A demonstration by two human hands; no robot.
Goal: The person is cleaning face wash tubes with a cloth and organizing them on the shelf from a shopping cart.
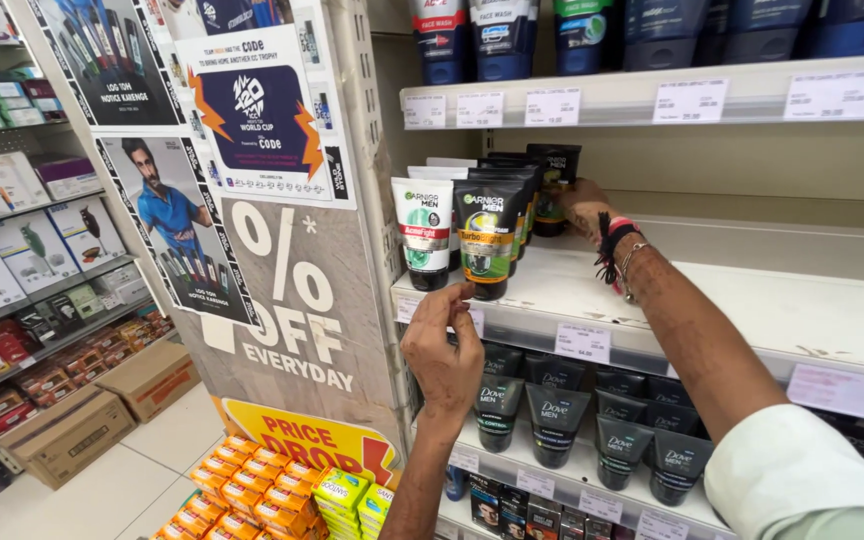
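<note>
on the middle shelf [752, 300], right hand [584, 205] grip around rear tube [552, 190], left hand [444, 350] grip loosely curled, two front tubes [457, 235].

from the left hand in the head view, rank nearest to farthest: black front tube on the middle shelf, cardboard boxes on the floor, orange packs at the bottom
From the left hand:
1. Black front tube, just above it on the middle shelf.
2. Orange packs, below and to the left.
3. Cardboard boxes, far left on the floor.
</note>
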